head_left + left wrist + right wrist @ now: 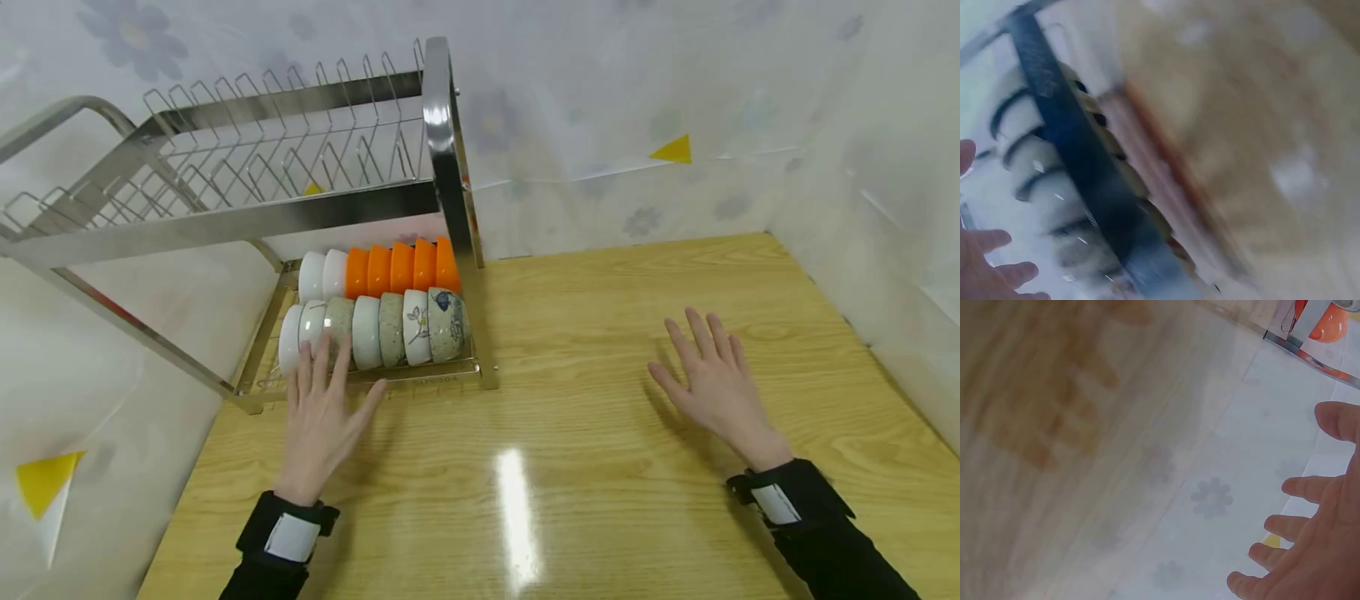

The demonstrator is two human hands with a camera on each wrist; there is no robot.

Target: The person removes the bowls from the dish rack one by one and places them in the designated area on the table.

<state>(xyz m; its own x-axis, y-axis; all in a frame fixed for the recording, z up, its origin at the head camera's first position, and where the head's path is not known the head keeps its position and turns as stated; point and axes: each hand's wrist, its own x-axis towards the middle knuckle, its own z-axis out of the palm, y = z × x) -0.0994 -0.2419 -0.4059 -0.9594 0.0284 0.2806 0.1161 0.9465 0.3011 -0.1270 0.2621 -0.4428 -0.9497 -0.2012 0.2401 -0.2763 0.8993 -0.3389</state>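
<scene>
My left hand (318, 433) is spread over the table just in front of the dish rack (468, 275), its fingertips overlapping the front row of bowls in the head view. That row holds several bowls on edge: white ones, speckled ones (391, 329) and a floral one (417, 327). Behind it stand two white bowls (311, 277) and several orange bowls (402, 267). My right hand (716, 392) hovers over the right side of the table with fingers apart and nothing in it. In the left wrist view, the bowls (1054, 200) appear blurred behind a metal bar.
The rack's upper tier (300, 146) of wire slots rises above the bowls at the left. A wooden table (585, 333) extends right from the rack to the walls, which are covered in flowered sheeting (570, 100). Yellow triangles (675, 150) mark the sheeting.
</scene>
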